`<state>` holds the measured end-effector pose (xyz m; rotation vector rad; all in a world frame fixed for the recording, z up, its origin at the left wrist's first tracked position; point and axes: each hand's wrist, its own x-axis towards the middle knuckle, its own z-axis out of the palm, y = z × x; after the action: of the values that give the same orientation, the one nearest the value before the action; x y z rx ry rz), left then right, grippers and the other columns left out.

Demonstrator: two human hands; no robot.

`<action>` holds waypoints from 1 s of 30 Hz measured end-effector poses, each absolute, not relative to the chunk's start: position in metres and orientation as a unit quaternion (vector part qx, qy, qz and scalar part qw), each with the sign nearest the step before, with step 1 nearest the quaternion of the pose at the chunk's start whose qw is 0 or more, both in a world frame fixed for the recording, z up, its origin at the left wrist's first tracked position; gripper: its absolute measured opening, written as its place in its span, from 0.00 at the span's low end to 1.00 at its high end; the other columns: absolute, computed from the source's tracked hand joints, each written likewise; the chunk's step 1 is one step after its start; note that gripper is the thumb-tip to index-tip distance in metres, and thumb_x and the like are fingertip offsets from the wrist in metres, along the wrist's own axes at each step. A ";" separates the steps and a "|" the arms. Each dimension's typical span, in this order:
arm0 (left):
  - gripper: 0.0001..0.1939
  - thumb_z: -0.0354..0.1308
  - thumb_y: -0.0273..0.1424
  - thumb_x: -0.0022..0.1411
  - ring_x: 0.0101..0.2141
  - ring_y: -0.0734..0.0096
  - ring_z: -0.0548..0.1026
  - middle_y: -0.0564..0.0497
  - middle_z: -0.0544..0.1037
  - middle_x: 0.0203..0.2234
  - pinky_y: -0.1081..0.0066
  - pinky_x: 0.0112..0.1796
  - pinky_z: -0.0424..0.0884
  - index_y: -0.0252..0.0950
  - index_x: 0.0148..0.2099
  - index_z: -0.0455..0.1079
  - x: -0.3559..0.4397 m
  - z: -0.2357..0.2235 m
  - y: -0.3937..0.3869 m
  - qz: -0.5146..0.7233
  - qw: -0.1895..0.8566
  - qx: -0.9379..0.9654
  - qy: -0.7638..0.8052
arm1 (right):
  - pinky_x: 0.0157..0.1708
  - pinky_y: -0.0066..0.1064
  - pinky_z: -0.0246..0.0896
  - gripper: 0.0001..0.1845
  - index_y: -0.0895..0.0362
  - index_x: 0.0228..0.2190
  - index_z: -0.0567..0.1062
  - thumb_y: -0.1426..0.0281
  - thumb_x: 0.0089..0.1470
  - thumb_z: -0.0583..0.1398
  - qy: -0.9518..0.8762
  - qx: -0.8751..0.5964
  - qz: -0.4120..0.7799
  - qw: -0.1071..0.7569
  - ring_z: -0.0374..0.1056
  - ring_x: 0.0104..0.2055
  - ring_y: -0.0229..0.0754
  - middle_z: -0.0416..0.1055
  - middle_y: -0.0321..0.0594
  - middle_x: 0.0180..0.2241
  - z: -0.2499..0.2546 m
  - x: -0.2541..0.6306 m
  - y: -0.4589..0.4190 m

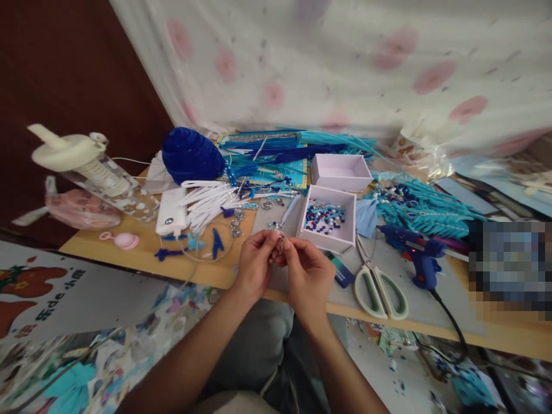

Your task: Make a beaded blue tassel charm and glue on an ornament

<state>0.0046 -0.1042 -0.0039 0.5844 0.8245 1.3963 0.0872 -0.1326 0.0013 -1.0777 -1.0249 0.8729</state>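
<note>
My left hand (257,261) and my right hand (309,270) meet over the table's front edge, fingertips pinched together. Between them is a small shiny silvery piece (281,244), too small and too covered by the fingers to name exactly. Just beyond the fingers stands a white box (354,227) with blue, white and red beads (323,218) inside. Silvery charms (236,221) lie to the left of the hands. A dark green-blue card (340,270) sits beside my right hand, and scissors (375,282) with pale green handles lie further right.
A blue hot glue gun (416,247) with a lit red light lies at the right. Behind are another white box (340,172), white fuzzy stems (202,204), a blue bundle (190,155) and turquoise stems (435,210). A tall clear bottle (116,178) leans at left near a white power bank (171,210).
</note>
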 end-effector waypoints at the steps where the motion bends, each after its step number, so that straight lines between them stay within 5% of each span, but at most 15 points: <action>1: 0.22 0.76 0.45 0.44 0.17 0.84 0.60 0.59 0.65 0.14 0.80 0.19 0.57 0.32 0.28 0.73 0.005 -0.004 -0.104 0.615 0.650 0.259 0.363 | 0.29 0.29 0.70 0.08 0.56 0.33 0.81 0.64 0.60 0.64 -0.451 -0.473 0.386 0.651 0.70 0.26 0.37 0.76 0.36 0.26 0.001 0.088 -0.132; 30: 0.17 0.73 0.43 0.50 0.19 0.81 0.62 0.57 0.69 0.17 0.77 0.21 0.60 0.34 0.29 0.76 0.003 -0.011 -0.109 0.633 0.584 0.317 0.398 | 0.26 0.28 0.68 0.10 0.56 0.29 0.79 0.63 0.56 0.65 -0.411 -0.473 0.418 0.657 0.67 0.22 0.35 0.73 0.34 0.21 0.011 0.087 -0.135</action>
<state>0.0031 -0.1091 -0.0112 0.7409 0.9284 1.4768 0.0872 -0.1349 0.0114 -1.0723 -0.9317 0.9472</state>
